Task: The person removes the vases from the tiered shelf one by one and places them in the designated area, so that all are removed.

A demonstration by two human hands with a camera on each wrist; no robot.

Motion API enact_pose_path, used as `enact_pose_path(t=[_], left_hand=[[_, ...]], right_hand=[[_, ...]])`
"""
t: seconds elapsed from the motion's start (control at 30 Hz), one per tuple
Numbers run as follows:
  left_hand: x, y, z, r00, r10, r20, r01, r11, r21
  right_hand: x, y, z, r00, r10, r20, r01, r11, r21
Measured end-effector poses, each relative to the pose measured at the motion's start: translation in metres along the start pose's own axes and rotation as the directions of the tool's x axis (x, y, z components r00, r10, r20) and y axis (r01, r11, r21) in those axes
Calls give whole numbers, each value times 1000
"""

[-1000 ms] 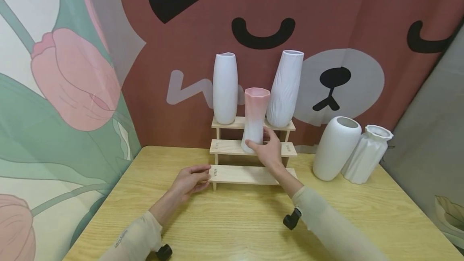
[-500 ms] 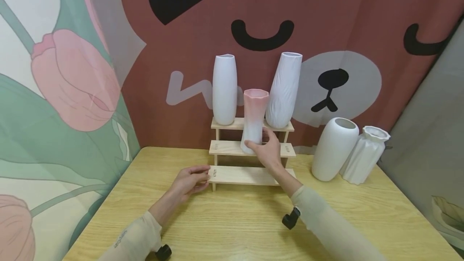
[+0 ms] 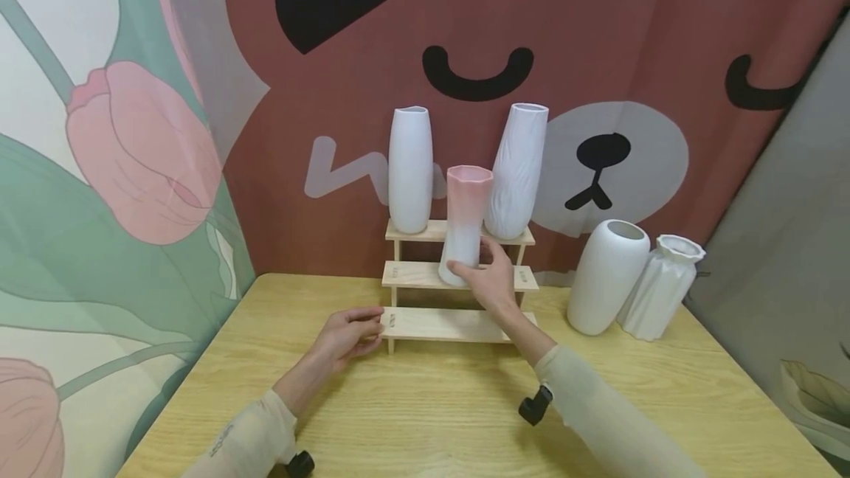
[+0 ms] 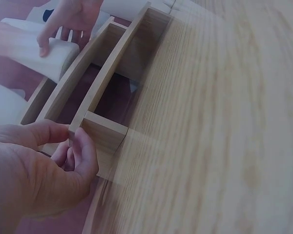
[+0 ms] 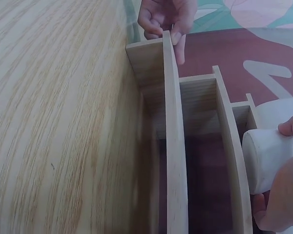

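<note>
A pink-to-white vase [image 3: 467,216] with a fluted rim stands upright at the middle step of a three-tier wooden display stand [image 3: 434,323]. My right hand [image 3: 493,277] grips its lower part, thumb in front and fingers round the right side. In the right wrist view, the white base of the vase [image 5: 268,158] shows right at the middle board's edge. My left hand [image 3: 347,335] pinches the left end of the lowest board, thumb and fingers on either side of the board's end [image 4: 80,117] in the left wrist view.
On the top step stand a smooth white vase [image 3: 410,172] at left and a textured white vase [image 3: 518,172] at right. A rounded white vase [image 3: 606,279] and a pleated white one [image 3: 662,286] stand on the wooden table [image 3: 425,404] to the right. A printed curtain [image 3: 345,94] hangs behind.
The head view has tilted slightly, so the scene sits a little lower in it. Both hands keep their hold, and the pink-to-white vase stays at the middle step.
</note>
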State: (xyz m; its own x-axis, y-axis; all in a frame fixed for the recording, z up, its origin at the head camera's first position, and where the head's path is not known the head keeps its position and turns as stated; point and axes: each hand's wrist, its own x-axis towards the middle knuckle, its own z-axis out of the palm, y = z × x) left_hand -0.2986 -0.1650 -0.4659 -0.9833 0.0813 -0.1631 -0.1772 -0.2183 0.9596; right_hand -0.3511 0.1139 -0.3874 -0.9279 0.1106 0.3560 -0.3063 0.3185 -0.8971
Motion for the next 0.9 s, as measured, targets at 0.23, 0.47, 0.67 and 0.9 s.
enact_pose_path(t=[0.23, 0.47, 0.67, 0.9], left_hand=[[-1, -5, 2, 1000, 3, 13, -3, 1000, 0], [0, -9, 0, 1000, 3, 10, -3, 1000, 7], [-1, -8, 0, 1000, 12, 14, -12, 1000, 13], [0, -3, -1, 1000, 11, 4, -11, 1000, 11]], right_hand=[[-9, 6, -12, 1000, 23, -4, -23, 1000, -11], [-18, 13, -23, 999, 14, -34, -16, 997, -72], [-23, 10, -36, 1000, -3, -15, 1, 995, -98], [-32, -1, -52, 999, -2, 51, 4, 999, -38]])
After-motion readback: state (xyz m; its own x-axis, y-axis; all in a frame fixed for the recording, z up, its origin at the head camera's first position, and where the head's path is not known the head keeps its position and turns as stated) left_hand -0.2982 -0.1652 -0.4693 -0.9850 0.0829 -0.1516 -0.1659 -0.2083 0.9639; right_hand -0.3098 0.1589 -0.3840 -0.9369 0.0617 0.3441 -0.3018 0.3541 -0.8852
